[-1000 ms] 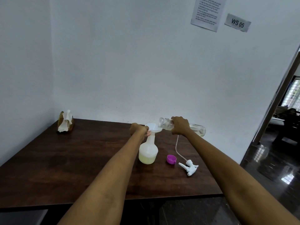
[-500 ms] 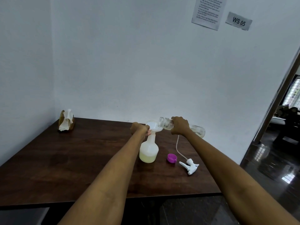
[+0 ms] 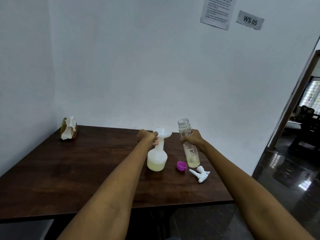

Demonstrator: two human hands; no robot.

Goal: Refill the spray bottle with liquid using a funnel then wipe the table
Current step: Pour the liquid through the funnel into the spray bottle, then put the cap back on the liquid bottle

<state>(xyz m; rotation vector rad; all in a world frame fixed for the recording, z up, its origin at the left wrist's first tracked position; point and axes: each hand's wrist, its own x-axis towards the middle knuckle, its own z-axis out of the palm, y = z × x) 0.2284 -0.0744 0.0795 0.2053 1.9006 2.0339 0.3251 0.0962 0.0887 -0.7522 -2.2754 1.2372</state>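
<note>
Spray bottle (image 3: 157, 157), centre frame, looks light, slippery plastic; left hand (image 3: 147, 136) grasps its neck, right hand (image 3: 192, 140) grasps the refill bottle (image 3: 188, 144).

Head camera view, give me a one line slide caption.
Left hand steadies the funnel on the spray bottle while right hand holds the clear bottle upright.

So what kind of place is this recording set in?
Probably a numbered workstation in a plain indoor room, not a kitchen: a "WS 05" label and a printed instruction sheet are stuck on the bare white wall above a wooden table, with a doorway on the right.
</note>
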